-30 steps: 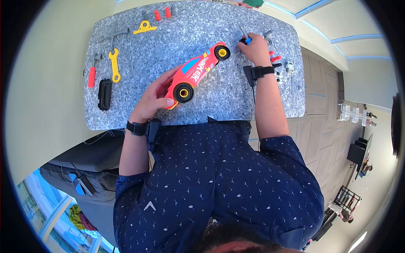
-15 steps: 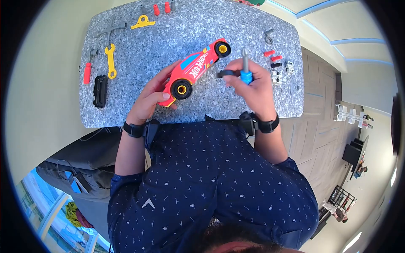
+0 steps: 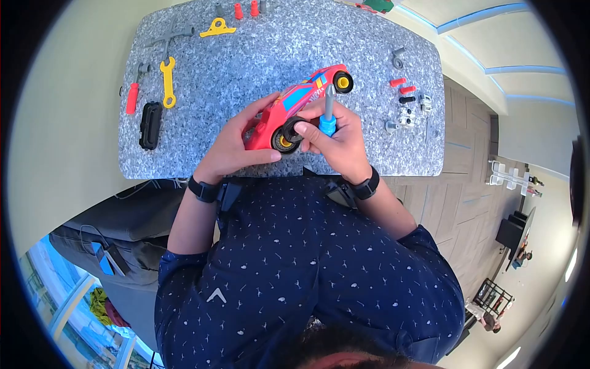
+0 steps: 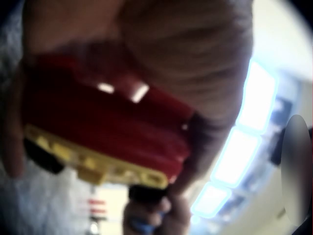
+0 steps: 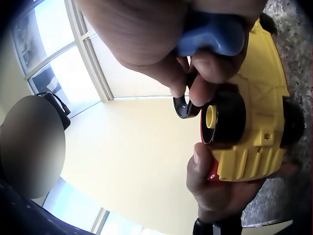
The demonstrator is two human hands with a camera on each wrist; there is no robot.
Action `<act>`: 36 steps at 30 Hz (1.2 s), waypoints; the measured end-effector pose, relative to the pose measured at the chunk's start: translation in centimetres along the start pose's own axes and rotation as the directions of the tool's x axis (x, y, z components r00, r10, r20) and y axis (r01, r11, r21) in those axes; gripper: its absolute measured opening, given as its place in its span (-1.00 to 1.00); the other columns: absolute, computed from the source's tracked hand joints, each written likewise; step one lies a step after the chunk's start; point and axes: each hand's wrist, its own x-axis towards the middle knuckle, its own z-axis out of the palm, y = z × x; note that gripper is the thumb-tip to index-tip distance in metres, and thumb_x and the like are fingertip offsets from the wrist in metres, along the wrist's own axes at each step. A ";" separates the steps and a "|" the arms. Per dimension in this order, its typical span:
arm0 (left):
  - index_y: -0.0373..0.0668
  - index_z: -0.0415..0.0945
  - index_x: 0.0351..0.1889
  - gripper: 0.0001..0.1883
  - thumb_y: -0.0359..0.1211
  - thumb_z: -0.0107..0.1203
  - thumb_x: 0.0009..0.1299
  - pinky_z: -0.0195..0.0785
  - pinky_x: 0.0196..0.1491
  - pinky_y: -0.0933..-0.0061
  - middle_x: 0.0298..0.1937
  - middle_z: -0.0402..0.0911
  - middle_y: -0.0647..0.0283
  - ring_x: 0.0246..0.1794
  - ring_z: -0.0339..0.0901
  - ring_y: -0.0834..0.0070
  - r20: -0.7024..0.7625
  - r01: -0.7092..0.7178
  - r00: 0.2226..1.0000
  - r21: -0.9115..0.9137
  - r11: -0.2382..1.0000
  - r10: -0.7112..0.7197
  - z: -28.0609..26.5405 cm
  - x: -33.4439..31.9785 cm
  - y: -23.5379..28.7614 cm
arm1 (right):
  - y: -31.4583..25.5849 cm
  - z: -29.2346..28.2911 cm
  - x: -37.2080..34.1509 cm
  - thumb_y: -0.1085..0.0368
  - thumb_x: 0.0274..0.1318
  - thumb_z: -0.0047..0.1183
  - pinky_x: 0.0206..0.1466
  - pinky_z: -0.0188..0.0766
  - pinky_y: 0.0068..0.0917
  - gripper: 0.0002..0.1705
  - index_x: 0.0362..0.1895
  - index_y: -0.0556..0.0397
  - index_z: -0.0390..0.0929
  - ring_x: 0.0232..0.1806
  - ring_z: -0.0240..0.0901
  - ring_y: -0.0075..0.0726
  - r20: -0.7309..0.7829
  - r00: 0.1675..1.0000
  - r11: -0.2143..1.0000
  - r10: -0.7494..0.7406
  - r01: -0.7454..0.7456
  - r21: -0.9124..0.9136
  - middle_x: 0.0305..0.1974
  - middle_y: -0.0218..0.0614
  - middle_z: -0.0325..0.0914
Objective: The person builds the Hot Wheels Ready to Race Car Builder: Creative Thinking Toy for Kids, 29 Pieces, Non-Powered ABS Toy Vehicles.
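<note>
My left hand [image 3: 230, 147] grips the tail of a red toy car [image 3: 265, 130], thumb low beside the near wheel [image 5: 232, 117]. That wheel is black with a yellow hub. The right wrist view shows the car's yellow underside [image 5: 261, 58]. My right hand [image 3: 344, 144] pinches a black ring [image 5: 185, 107] between thumb and finger, right at the wheel's outer face. The same hand also holds a toy screwdriver [image 3: 328, 123] with a blue handle and grey shaft, its shaft pointing up and away from the car. In the left wrist view the car's yellow-edged end [image 4: 93, 161] is blurred.
A yellow wrench [image 3: 168, 83], a grey hammer [image 3: 169, 38], a red-handled tool [image 3: 132, 98] and a black tray-like part [image 3: 150, 126] lie at the left of the speckled table [image 3: 203, 80]. Red pegs [image 3: 398, 82] and small grey parts [image 3: 407, 117] lie at the right.
My right hand has come from the table's far right with the screwdriver and black ring, leftward to the car's near wheel. My left hand still holds the car, now shifted slightly right.
</note>
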 end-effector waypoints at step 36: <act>-0.15 0.15 0.84 0.29 -0.26 0.70 0.14 0.46 0.51 0.17 0.56 0.53 0.10 0.43 0.58 0.30 -0.094 0.010 0.995 0.281 0.960 0.017 1.1 -0.6 1.2 | -0.4 0.0 0.0 0.45 0.20 0.50 0.01 0.66 -0.13 -0.75 -0.04 0.10 0.79 -0.04 0.74 0.08 0.197 0.911 0.708 -0.362 0.406 -0.578 -0.07 -0.16 0.70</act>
